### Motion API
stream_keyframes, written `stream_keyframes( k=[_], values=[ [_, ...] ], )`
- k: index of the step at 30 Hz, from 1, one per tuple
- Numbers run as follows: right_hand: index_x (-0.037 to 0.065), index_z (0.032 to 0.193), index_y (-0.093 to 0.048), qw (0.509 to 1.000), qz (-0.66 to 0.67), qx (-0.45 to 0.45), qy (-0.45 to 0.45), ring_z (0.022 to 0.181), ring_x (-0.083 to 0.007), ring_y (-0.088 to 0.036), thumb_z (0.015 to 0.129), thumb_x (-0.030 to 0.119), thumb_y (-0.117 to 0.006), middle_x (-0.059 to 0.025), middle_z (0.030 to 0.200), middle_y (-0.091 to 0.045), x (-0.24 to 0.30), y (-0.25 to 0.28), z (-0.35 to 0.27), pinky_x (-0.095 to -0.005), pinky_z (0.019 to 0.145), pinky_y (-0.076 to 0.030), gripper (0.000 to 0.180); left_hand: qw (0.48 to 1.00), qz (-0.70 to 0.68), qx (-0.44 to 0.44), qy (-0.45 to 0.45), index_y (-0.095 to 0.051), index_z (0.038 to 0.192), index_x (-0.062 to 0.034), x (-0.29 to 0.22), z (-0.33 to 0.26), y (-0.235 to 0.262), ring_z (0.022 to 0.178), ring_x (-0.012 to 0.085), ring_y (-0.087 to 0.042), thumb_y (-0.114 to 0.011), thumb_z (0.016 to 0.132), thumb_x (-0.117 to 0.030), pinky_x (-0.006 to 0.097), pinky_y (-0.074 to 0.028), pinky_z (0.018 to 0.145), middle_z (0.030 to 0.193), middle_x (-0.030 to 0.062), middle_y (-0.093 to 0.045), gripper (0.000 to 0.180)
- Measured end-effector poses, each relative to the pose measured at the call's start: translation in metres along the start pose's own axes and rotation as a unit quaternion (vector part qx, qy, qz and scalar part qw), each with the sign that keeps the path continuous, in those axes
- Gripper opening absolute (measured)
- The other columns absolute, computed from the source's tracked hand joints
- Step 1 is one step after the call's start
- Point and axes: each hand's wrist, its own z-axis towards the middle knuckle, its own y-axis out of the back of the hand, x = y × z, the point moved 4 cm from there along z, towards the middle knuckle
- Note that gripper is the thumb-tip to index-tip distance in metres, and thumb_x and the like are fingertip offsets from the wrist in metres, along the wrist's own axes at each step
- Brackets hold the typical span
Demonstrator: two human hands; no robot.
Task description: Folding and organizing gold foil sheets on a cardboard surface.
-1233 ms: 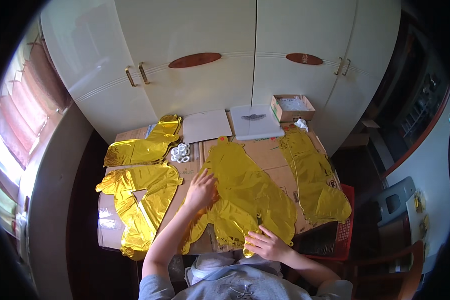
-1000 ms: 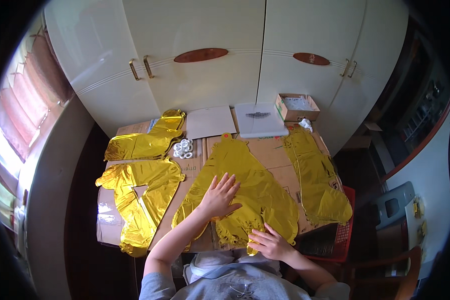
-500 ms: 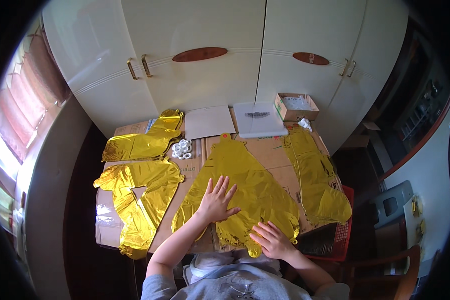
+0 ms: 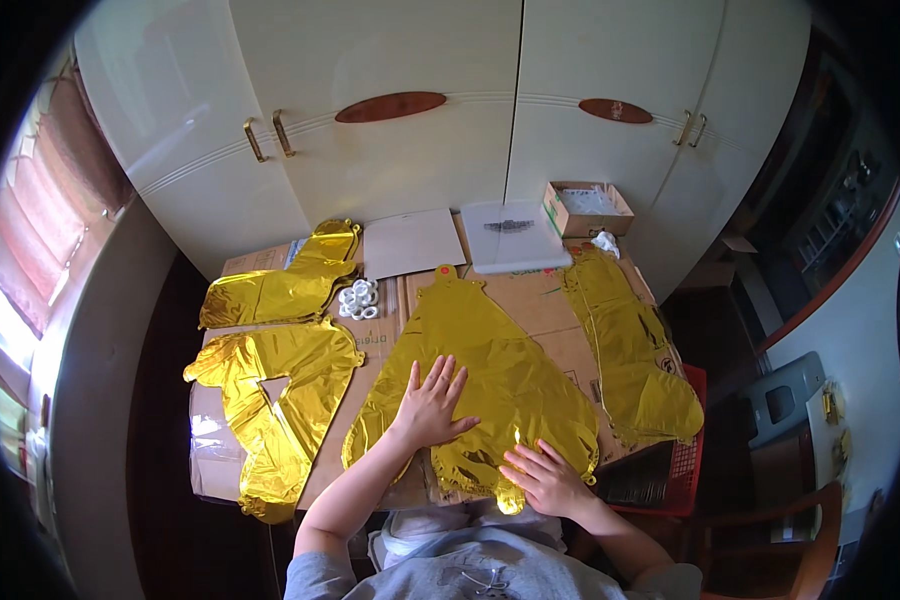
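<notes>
Left hand (image 4: pixel 430 410) — fingers spread, palm down on middle of large gold foil sheet (image 4: pixel 470 330). Right hand (image 4: pixel 550 484) — fingers parted, laid on same sheet at near edge, beside narrow tab (image 4: pixel 511 500). Sheet flat in centre of cardboard-covered table (image 4: pixel 548 312), tip with red dot (image 4: pixel 445 270) pointing away. To left, upper foil piece (image 4: pixel 270 296), lower foil piece (image 4: pixel 310 362), white rings (image 4: pixel 359 299) in pile. To right, another foil piece (image 4: pixel 625 350). Behind, open box (image 4: pixel 595 228).
</notes>
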Motion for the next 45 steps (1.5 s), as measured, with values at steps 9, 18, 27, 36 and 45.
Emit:
stream_keyframes(
  k=[9,18,27,36,45],
  values=[
    [0.012,0.131,-0.057,1.0,-0.013,-0.003,-0.004,0.132,-0.0256,-0.045,0.084,0.017,-0.062,-0.0077,0.14,-0.051,-0.001,0.007,-0.005,-0.048,0.11,-0.035,0.048,1.0,0.001,0.01,-0.001,-0.034,0.148,-0.006,0.0,0.001,-0.002,0.145,0.0355,-0.021,-0.043,0.087,-0.069,0.065,-0.013,0.112,0.155,0.0159,-0.029,0.088],
    [0.013,0.128,-0.06,0.999,-0.033,0.019,0.004,0.131,-0.0213,-0.047,0.086,0.02,-0.062,-0.0048,0.138,-0.054,-0.007,0.007,-0.018,-0.0449,0.112,-0.032,0.043,1.0,-0.026,0.007,-0.008,-0.033,0.147,-0.0033,0.001,0.002,-0.003,0.145,0.0374,-0.02,-0.046,0.086,-0.068,0.064,-0.012,0.113,0.155,0.0154,-0.028,0.09],
    [0.014,0.119,-0.066,0.999,0.037,-0.004,-0.002,0.125,-0.0217,-0.053,0.086,0.025,-0.065,-0.0052,0.13,-0.06,-0.007,0.021,-0.013,-0.0443,0.108,-0.036,0.035,1.0,-0.011,0.001,-0.019,-0.035,0.149,-0.0233,-0.001,0.0,-0.002,0.144,0.0386,-0.022,-0.045,0.086,-0.069,0.066,-0.014,0.111,0.154,0.0151,-0.03,0.078],
    [0.009,0.103,-0.065,0.982,0.026,-0.076,-0.172,0.108,-0.0284,-0.052,0.085,0.031,-0.069,-0.011,0.108,-0.058,-0.142,0.025,0.099,-0.0412,0.097,-0.04,0.029,1.0,-0.023,0.005,-0.014,-0.036,0.149,-0.0242,-0.001,0.001,0.001,0.143,0.0406,-0.022,-0.048,0.086,-0.066,0.066,-0.013,0.111,0.154,0.0165,-0.03,0.077],
    [0.011,0.101,-0.062,0.938,0.038,0.177,-0.294,0.119,-0.0311,-0.043,0.072,0.045,-0.077,-0.0142,0.117,-0.051,-0.188,0.015,0.164,-0.0411,0.102,-0.035,0.046,1.0,-0.015,0.0,-0.016,-0.036,0.149,-0.0243,-0.001,-0.001,0.002,0.143,0.04,-0.023,-0.047,0.086,-0.067,0.066,-0.015,0.111,0.154,0.0161,-0.03,0.077]
  ],
)
